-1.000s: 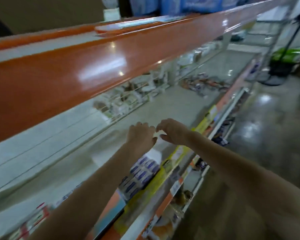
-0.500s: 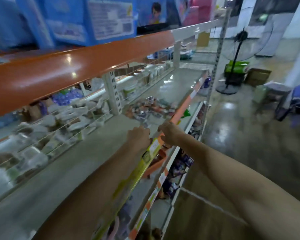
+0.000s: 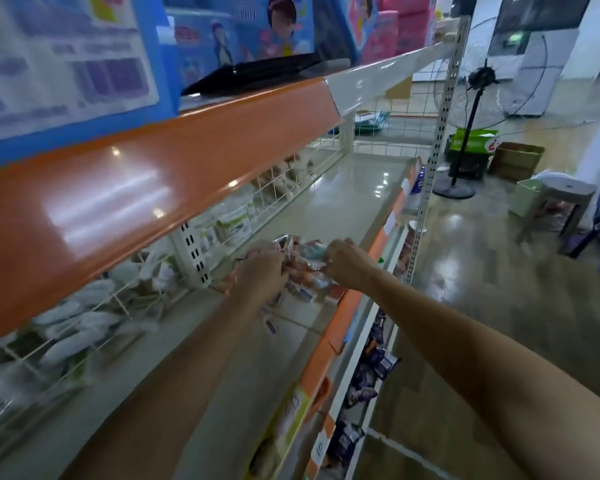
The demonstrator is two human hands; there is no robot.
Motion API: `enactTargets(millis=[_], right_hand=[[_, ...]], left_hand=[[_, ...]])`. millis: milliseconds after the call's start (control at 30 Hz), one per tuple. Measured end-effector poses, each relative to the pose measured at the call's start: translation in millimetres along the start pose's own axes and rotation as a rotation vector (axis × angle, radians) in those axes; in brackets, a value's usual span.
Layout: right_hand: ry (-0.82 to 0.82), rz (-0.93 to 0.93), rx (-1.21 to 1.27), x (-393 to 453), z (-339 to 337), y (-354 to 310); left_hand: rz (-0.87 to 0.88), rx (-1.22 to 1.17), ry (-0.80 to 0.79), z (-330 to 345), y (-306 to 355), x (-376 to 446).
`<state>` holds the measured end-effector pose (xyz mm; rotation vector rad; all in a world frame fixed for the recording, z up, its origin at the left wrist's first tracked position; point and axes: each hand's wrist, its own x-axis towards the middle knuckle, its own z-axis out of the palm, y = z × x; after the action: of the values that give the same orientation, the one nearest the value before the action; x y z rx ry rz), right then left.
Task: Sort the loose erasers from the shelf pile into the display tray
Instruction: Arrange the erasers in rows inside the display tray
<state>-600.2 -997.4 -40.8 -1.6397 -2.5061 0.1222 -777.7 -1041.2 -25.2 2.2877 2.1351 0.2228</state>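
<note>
Now both hands — left hand (image 3: 262,271), right hand (image 3: 347,263) — reach eraser pile (image 3: 303,268).

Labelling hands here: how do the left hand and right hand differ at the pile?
The left hand sits at the near left edge of the eraser pile, knuckles up; the right hand is at its right edge, by the shelf's orange front. Both have curled fingers in the pile; blur hides any grip.

Head camera looks down along the shelf (image 3: 343,202), close above it.
</note>
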Motion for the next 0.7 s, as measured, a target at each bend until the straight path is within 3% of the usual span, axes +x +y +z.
enactTargets(millis=[333,467,700], right_hand=[[-0.027,-0.079,0.119,83,11,47],[-0.119,-0.165,0.166,107,22,61],[-0.113,-0.398,0.298,134,32,93]], left_hand=[[-0.139,-0.061,-0.034,26,-29,64],[-0.227,-0.080,-0.016,29,-30,73],[-0.373,-0.081,0.043,35,-17,77]])
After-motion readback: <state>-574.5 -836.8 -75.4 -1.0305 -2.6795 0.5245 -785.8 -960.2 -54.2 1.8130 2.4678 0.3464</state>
